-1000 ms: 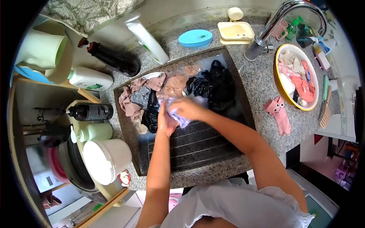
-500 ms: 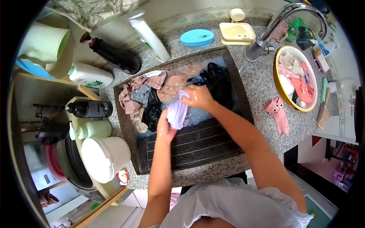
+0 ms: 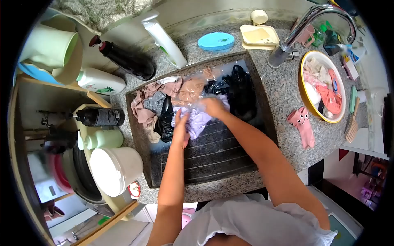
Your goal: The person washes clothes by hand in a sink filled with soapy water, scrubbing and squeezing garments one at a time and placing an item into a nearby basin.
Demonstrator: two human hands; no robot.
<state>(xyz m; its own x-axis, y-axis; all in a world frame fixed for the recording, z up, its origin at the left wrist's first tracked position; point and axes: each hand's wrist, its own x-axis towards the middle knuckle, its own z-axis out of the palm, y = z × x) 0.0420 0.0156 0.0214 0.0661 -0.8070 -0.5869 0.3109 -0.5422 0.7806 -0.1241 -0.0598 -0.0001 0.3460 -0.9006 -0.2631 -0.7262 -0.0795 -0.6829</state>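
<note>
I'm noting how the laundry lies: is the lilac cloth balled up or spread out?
Partly spread, though creased: the lilac cloth shows wide, loose folds between the left hand and the right hand, which is blurred.

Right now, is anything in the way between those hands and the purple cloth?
Nothing visible. The left hand touches the purple cloth, and the right hand, blurred, is over its far side. The black clothes lie off to the right.
</note>
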